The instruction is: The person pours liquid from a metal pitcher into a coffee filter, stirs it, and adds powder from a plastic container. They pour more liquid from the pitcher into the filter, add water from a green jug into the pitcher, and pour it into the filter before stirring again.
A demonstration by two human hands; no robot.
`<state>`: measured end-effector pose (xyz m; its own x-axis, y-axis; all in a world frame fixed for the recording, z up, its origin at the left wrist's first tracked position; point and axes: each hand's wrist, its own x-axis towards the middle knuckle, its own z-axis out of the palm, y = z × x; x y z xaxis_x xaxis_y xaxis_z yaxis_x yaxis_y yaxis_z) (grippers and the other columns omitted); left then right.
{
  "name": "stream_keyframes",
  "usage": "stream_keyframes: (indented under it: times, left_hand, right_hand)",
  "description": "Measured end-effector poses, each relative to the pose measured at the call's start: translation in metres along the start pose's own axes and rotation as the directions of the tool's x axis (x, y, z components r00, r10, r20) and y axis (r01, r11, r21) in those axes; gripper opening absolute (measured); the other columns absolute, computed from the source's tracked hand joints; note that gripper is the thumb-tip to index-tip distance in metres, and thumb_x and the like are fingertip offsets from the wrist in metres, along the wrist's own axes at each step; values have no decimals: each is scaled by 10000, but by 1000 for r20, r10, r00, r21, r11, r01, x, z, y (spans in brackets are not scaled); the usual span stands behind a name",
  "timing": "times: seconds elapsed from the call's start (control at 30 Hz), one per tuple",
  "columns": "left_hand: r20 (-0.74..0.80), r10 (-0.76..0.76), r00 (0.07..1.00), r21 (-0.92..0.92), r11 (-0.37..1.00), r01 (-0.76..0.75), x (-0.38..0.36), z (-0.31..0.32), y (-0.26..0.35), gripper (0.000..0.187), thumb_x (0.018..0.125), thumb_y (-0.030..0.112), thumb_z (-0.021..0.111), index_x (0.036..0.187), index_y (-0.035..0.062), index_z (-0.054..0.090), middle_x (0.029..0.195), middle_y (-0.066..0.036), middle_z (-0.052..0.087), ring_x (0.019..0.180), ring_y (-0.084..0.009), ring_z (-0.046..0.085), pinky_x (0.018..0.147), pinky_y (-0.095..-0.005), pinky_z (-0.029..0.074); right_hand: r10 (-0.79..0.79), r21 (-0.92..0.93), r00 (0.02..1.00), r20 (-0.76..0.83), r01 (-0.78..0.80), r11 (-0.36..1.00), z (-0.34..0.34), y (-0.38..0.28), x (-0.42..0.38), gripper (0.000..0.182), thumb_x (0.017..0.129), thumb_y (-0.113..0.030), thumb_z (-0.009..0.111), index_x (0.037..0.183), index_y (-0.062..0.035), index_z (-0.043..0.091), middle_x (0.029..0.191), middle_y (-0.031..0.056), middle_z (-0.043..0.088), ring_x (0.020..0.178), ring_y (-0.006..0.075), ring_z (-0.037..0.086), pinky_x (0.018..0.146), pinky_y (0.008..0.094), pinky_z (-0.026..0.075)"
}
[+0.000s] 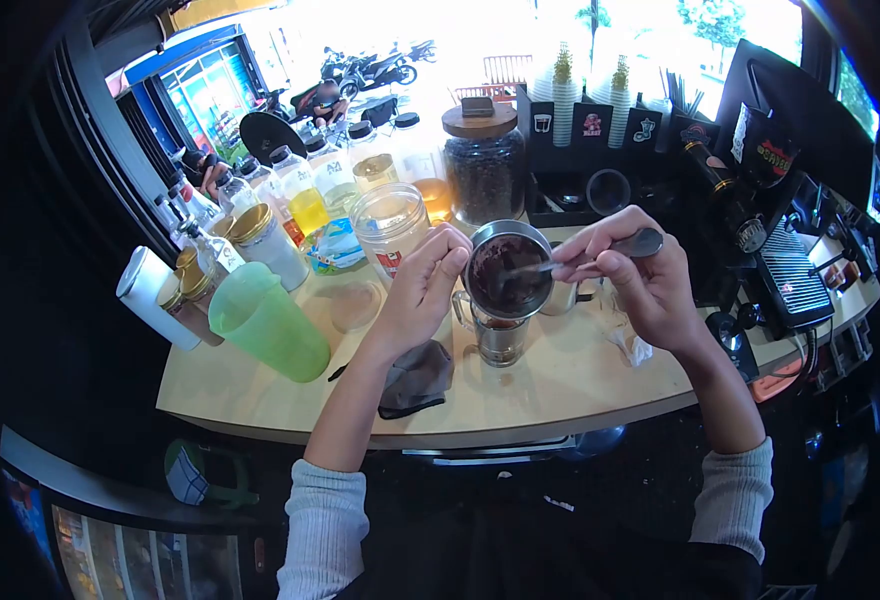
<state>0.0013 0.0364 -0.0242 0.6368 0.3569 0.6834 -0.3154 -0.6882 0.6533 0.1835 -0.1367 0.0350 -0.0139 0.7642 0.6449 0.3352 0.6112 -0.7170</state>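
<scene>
My left hand (422, 282) is closed around the side of a metal cup (509, 230), tipped so that its mouth faces me. Dark brown residue coats the inside. In my right hand (650, 290) is a metal spoon (644, 243), pinched by the handle, its front end reaching into the cup. Directly below the cup stands a glass mug (501, 347) with a handle, its upper part hidden by the cup. A large clear plastic jar (388, 215) is just behind my left hand. A dark cloth (418, 380) lies beside my left forearm.
A green pitcher (272, 325) stands at the left of the counter (560, 395). Bottles of colored liquid (308, 210) and a jar of dark beans (485, 170) line the back. On the right is an espresso machine (795, 270). Crumpled plastic (635, 348) lies near my right hand.
</scene>
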Motion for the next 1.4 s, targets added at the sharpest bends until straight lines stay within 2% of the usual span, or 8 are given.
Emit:
stream_keyframes:
  times: [0.3,0.5,0.63,0.73,0.9,0.97,1.07,1.4]
  left_hand:
    - [-4,10,1000,3,1000,-10,0,-2,3,250,984,193,452,824,6,495,788,-59,471,753,-156,454,720,-288,384]
    - [4,-4,1000,50,999,3,-1,-4,3,244,980,190,459,826,4,498,788,-61,475,769,-163,460,734,-289,384]
    - [0,-16,1000,48,999,16,0,-4,3,253,977,200,470,821,4,498,783,-59,477,765,-165,466,730,-293,389]
    - [-2,-27,1000,49,998,27,0,-4,5,261,978,209,473,822,2,501,779,-59,479,758,-165,470,726,-295,392]
    - [-51,-58,997,40,997,60,-2,-1,-2,269,977,217,478,822,0,506,765,-63,482,746,-165,472,721,-296,391]
    - [-74,-72,995,94,992,79,-3,-1,-4,270,974,222,487,819,1,508,761,-67,487,744,-166,471,714,-297,387]
    - [-113,-91,989,88,991,101,-4,3,-4,266,968,222,496,820,2,510,756,-72,489,742,-173,469,710,-298,384]
    - [-211,-99,972,177,974,138,-5,12,-3,267,954,221,513,806,-1,518,737,-96,505,739,-211,481,710,-326,389]
  right_hand:
    - [-99,-102,995,8,99,990,9,-1,7,129,951,-134,528,978,-9,539,934,96,665,879,145,672,770,276,535]
    - [-40,-158,995,96,55,986,3,0,7,139,953,-144,526,980,-9,546,921,91,666,861,151,676,754,277,534]
    - [-95,-82,995,19,96,992,10,3,8,127,943,-131,542,969,-8,555,886,86,667,844,149,678,746,275,535]
    - [-107,-179,989,103,124,976,4,1,6,103,928,-96,560,949,1,585,874,101,675,827,144,679,730,266,542]
    - [-237,-109,961,-146,223,969,1,-2,3,90,894,-38,594,937,22,645,919,116,693,829,131,673,709,257,551]
    - [-206,-164,964,-169,178,970,1,-2,1,100,875,-32,613,955,13,653,918,114,694,829,153,681,707,268,551]
    - [-375,-586,926,38,325,742,3,3,1,186,808,-7,666,991,-28,639,931,128,679,829,245,686,680,293,546]
    - [-402,-613,910,104,377,694,8,9,-5,230,799,3,669,1009,-24,577,986,131,654,808,273,670,645,316,541]
